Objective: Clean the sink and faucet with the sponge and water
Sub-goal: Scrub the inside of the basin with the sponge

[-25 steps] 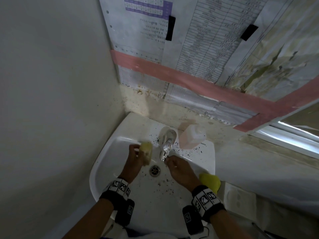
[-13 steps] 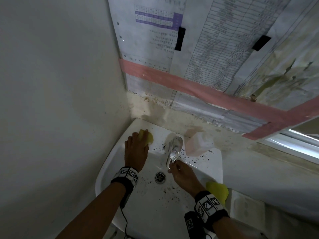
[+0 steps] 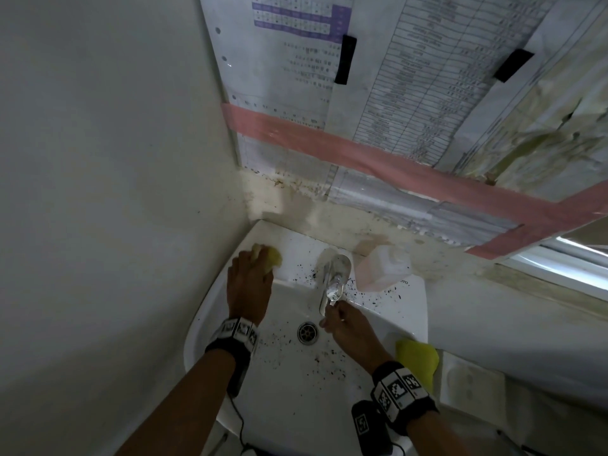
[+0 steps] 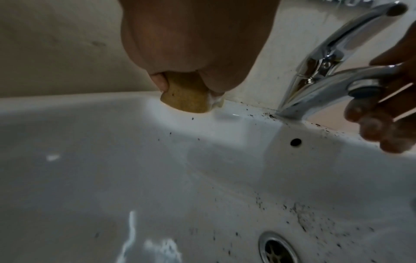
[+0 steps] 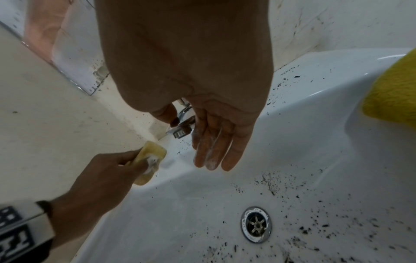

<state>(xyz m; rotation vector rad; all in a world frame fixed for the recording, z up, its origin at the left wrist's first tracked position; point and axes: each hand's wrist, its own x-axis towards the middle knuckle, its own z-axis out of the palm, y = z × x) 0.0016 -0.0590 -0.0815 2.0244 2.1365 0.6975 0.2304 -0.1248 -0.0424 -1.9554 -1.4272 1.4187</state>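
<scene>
left hand (image 3: 249, 284): moved from basin up to back-left rim | sponge (image 3: 270, 259): under its fingers, now pressed on sink (image 3: 411, 311) ledge

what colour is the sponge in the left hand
Yellow-tan, with white suds on it; the sponge shows best in the right wrist view.

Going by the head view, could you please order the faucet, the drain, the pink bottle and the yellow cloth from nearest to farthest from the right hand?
From the right hand:
1. Faucet: its spout tip meets the fingers.
2. Drain: just left of the hand, in the sink bowl.
3. Yellow cloth on the sink's right rim and pink bottle behind the faucet: too close to call.
</scene>
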